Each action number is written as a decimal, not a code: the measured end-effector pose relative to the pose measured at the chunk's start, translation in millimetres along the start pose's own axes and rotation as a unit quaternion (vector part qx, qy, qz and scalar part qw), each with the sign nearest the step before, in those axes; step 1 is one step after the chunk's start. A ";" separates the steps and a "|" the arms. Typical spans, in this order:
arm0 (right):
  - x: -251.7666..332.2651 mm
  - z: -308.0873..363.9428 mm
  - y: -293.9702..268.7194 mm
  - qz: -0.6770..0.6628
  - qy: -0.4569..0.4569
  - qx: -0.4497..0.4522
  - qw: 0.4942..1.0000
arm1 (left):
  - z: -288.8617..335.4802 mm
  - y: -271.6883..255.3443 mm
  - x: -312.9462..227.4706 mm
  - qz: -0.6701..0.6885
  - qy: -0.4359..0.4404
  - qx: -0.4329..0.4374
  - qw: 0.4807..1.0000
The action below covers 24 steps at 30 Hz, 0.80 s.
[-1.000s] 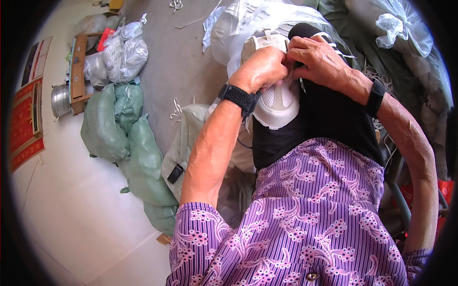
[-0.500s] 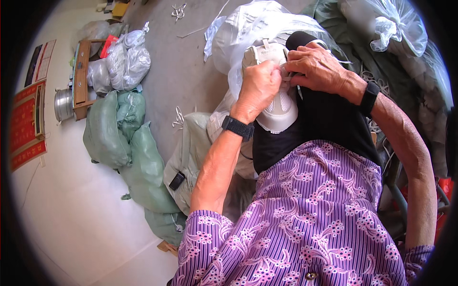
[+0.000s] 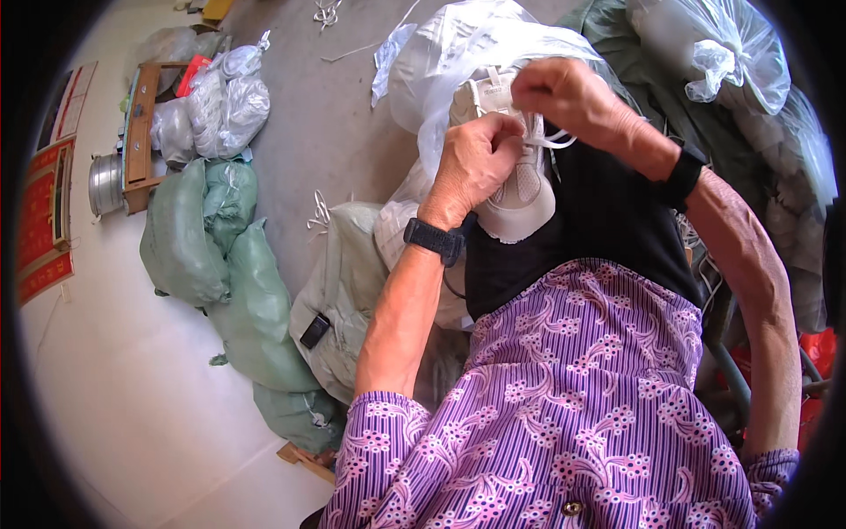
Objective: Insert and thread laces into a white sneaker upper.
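A pale off-white sneaker [image 3: 520, 207] rests on my black-trousered lap, its toe toward me and its tongue away. White shoelace [image 3: 560, 141] loops out over the shoe's right side, beneath my right hand. My left hand [image 3: 480, 159] is closed against the left side of the lacing, thumb and forefinger together; what they pinch is hidden. Over the right side of the tongue, my right hand [image 3: 573, 101] is raised with curled fingers, slightly blurred, and the lace runs up toward it. Black bands circle both wrists.
Beyond the shoe lies a clear plastic bag [image 3: 423, 66] of pale shoes. Green sacks [image 3: 189, 234] line the left wall near a wooden cabinet [image 3: 141, 128]. Another clear bag [image 3: 749, 53] stands far right. A small black device [image 3: 315, 331] sits on a pale sack [image 3: 339, 282].
My right hand has moved up and away from my left, toward the tongue. A lace loop now shows at the shoe's right side. The left hand has shifted slightly down.
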State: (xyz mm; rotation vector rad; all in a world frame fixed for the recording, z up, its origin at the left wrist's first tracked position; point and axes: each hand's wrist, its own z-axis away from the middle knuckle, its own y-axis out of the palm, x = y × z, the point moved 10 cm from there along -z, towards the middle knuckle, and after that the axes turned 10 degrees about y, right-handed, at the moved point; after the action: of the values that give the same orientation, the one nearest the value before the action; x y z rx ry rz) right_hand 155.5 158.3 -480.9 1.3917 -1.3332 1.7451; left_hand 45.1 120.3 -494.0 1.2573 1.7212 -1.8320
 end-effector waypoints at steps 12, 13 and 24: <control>-7.9 -9.7 6.1 -0.292 0.101 0.050 0.950 | -10.7 12.0 -19.6 -0.067 0.046 0.057 0.995; -8.8 -8.9 7.1 -0.294 0.101 0.050 0.949 | -12.0 15.2 -21.1 -0.063 0.057 0.074 0.994; -0.6 -0.1 0.2 -0.288 0.105 0.144 0.941 | -17.0 20.0 3.4 0.032 -0.134 0.069 0.988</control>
State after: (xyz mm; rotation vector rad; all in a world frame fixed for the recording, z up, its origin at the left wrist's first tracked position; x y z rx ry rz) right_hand 155.5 158.5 -481.5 1.5031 -0.4913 1.6493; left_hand 64.3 132.7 -507.2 1.0438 1.4172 -2.0066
